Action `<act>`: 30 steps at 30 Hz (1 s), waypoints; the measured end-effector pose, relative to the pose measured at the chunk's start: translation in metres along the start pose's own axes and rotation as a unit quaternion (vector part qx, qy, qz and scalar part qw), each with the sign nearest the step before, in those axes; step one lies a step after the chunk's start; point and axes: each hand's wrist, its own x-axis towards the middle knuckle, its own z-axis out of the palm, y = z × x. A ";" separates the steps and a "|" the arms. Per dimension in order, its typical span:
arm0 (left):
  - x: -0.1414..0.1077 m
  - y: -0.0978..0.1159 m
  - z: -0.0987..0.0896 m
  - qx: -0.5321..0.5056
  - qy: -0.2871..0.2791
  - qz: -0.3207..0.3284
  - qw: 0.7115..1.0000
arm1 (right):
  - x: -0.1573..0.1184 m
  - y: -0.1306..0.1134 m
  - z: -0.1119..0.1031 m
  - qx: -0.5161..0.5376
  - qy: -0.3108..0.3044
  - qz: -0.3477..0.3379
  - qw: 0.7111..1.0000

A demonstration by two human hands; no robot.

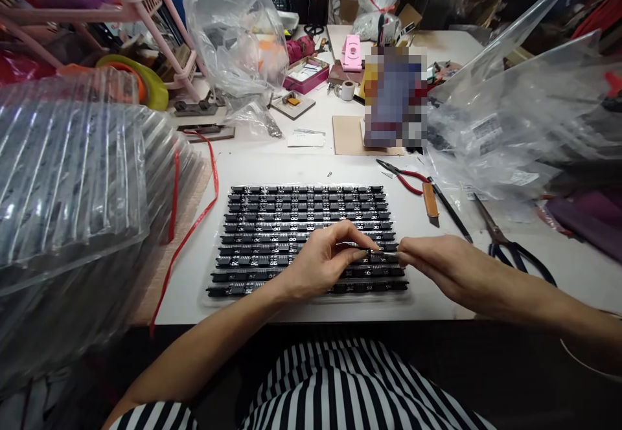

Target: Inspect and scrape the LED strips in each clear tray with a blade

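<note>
Rows of small black circuit boards (272, 227) with pale markings fill a clear plastic tray (413, 297) on the white table. My left hand (315, 258) is over the tray's right half, thumb and forefinger closed on a small black circuit board (362, 254) near the right ends of the rows. From the right comes my right hand (432, 258), its fingers curled around a slim metal tool (387, 255). The tool's tip meets the board at my left fingertips. Most of the tool is hidden in my grip, so its kind is unclear.
Red-handled pliers (405, 174), an orange-handled knife (430, 203), a black pen-like rod (451, 213) and dark-handled scissors (510, 242) lie right. Stacked clear trays (72, 171) and a red ribbon (194, 219) are left. Plastic bags (233, 35) and a pink holder (352, 52) stand behind.
</note>
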 end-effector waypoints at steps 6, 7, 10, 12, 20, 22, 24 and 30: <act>-0.001 0.006 0.000 0.038 -0.001 0.006 0.999 | 0.003 -0.003 -0.009 0.132 -0.008 0.042 0.990; -0.001 0.007 0.000 0.041 0.003 0.004 0.999 | 0.002 -0.002 -0.008 0.108 0.014 0.029 0.994; -0.001 0.008 0.000 0.038 0.003 0.000 0.999 | 0.001 0.000 -0.003 -0.002 0.069 -0.027 0.997; 0.000 0.008 -0.001 0.042 0.007 -0.008 0.999 | 0.001 0.000 0.001 -0.096 0.101 -0.068 0.988; -0.001 0.006 -0.005 0.044 0.006 -0.017 0.999 | 0.007 -0.006 0.002 -0.163 0.114 -0.105 0.974; -0.001 0.007 -0.005 0.032 0.001 -0.017 0.999 | 0.007 -0.008 0.001 -0.133 0.110 -0.097 0.980; -0.001 0.009 -0.004 0.033 0.001 -0.018 0.999 | 0.006 -0.007 0.002 -0.121 0.111 -0.100 0.981; -0.001 0.011 -0.003 0.046 0.001 -0.033 0.998 | 0.006 -0.003 0.005 -0.192 0.111 -0.139 0.965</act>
